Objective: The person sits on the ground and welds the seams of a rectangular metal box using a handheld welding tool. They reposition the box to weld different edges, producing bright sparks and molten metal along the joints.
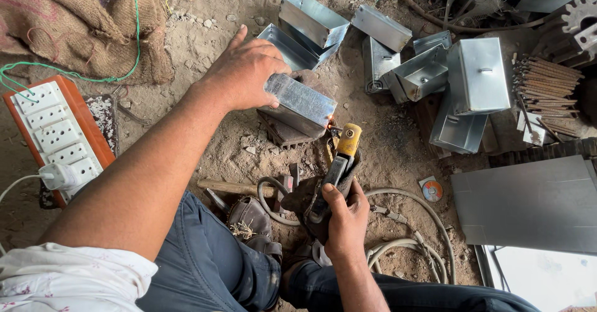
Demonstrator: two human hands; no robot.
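The left hand [245,69] is grasping a sheet-metal box [298,105] at frame centre. Just below, the right hand [345,215] is clenching a welding electrode holder [339,163], its tip touching the box's lower right corner.

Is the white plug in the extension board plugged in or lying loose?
Plugged in. The white plug sits seated in a socket near the lower end of the orange-edged extension board, its cable running off left.

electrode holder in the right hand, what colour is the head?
Yellow head on the electrode holder, dark grip below; head view, held in the right hand.
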